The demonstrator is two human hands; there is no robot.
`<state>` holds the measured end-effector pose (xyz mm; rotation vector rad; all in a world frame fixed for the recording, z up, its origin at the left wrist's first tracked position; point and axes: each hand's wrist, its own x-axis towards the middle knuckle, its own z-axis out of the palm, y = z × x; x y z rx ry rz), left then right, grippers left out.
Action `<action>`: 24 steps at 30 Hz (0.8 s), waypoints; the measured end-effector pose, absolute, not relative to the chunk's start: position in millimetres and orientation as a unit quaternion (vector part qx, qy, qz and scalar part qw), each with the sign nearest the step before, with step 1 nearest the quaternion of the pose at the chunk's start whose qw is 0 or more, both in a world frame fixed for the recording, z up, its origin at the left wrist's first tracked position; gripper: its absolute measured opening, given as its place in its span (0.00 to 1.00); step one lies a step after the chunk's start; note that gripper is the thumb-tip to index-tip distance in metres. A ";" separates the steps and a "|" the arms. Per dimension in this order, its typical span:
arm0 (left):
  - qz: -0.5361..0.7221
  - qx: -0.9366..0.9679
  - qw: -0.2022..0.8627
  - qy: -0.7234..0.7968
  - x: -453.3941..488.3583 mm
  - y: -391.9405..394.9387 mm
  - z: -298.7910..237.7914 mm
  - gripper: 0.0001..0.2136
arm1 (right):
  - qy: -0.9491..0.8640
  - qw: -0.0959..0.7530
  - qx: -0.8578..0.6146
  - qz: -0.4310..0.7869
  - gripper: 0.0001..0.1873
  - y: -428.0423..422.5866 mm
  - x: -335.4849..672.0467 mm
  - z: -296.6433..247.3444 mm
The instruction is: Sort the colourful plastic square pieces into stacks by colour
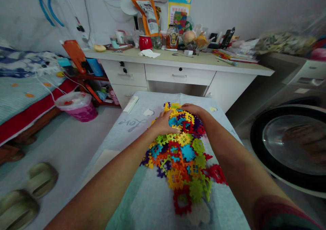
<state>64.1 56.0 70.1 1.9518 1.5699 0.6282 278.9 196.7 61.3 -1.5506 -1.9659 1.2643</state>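
A heap of plastic interlocking building pieces (pixel 188 152) in yellow, blue, red, green, orange and purple spreads over the cloth-covered table (pixel 132 135). At the heap's far left side lies my left hand (pixel 164 123), its thumb apart from the fingers and touching the pieces. My right hand (pixel 195 110) rests over the far right edge of the heap, fingers stretched across the top. Neither hand visibly grips a single piece. Parts of the fingertips are hidden among the pieces. A red square piece (pixel 182 201) lies at the heap's near end.
A white desk (pixel 178 74) beyond the table bears a red mug (pixel 145 42), a jar (pixel 172 37) and an orange pouch (pixel 149 14). To the right stands a washing machine with a round door (pixel 292 145). A pink bin (pixel 78 106) and slippers (pixel 42 179) are on the left floor.
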 end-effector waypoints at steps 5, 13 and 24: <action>0.312 0.732 0.245 0.554 67.5 56.6 63.2 0.48 | -0.626 0.273 -0.473 0.557 0.20 152.3 282.7 73.5; 0.400 0.716 0.252 0.513 49.7 31.8 84.4 0.42 | -0.652 0.356 -0.369 0.559 0.22 81.8 259.6 111.8; 0.236 0.749 0.268 0.558 -10.7 -34.8 82.7 0.39 | -0.753 0.387 -0.391 0.361 0.19 18.3 295.7 106.5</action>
